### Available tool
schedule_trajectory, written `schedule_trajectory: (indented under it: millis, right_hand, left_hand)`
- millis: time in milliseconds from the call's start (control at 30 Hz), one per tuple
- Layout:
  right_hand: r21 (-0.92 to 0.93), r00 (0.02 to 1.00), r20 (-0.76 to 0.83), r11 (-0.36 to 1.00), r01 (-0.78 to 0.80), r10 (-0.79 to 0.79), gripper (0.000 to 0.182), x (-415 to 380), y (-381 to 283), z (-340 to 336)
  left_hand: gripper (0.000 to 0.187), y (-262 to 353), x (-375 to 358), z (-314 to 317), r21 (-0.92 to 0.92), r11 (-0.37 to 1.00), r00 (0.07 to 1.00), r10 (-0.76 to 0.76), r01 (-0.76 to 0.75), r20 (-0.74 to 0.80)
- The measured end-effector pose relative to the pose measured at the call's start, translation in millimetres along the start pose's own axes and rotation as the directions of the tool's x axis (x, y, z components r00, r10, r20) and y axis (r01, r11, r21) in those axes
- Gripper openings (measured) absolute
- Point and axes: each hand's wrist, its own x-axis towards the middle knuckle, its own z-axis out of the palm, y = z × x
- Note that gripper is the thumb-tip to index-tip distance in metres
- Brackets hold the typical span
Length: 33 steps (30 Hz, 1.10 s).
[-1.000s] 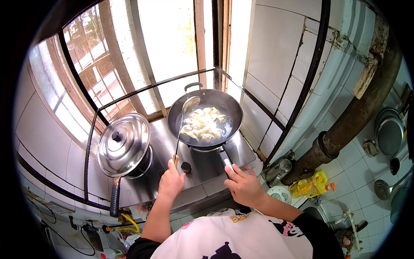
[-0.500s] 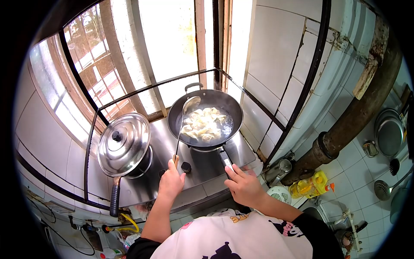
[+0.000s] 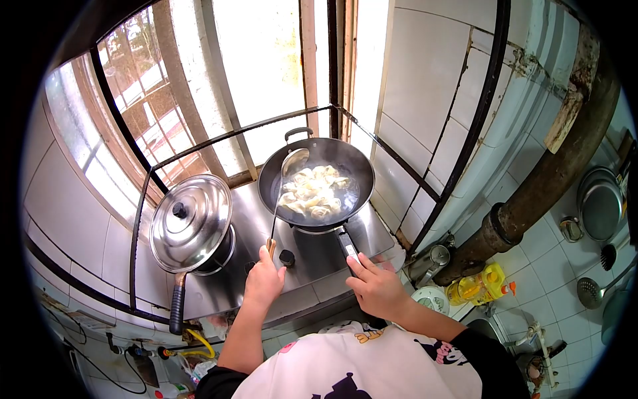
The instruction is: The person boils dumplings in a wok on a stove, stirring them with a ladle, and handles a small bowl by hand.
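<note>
A dark wok (image 3: 269,183) sits on the right burner of the steel stove, with a pile of pale dumplings (image 3: 312,189) in steaming water. My left hand (image 3: 264,278) is closed round the wooden end of a ladle (image 3: 280,193). The ladle's bowl rests inside the wok at its far left, beside the dumplings. My right hand (image 3: 377,287) grips the wok's long black handle (image 3: 347,245), fingers wrapped over it. A black stove knob (image 3: 286,257) stands just right of my left hand.
On the left burner stands a pan under a shiny metal lid (image 3: 189,219), its black handle (image 3: 177,307) jutting toward me. A black metal rail (image 3: 246,133) runs around the stove. At right are a thick brown pipe (image 3: 525,206) and a yellow oil bottle (image 3: 484,284).
</note>
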Motion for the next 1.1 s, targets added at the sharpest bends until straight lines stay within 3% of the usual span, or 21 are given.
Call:
schedule_trajectory:
  millis: [667,1100]
  right_hand:
    - [-0.006,0.999,0.005,0.999,0.031,-0.031,0.015,0.1,0.6,-1.8]
    - [-0.025,0.999,-0.01,0.999,-0.036,0.036,0.009,-1.5,-0.8,3.2]
  left_hand:
    - [0.071,0.3,0.4,0.4,-0.048,0.998,0.999,-0.044,0.044,0.008]
    - [0.071,0.0,-0.1,-0.9,0.013,1.0,1.0,0.013,-0.013,-0.004]
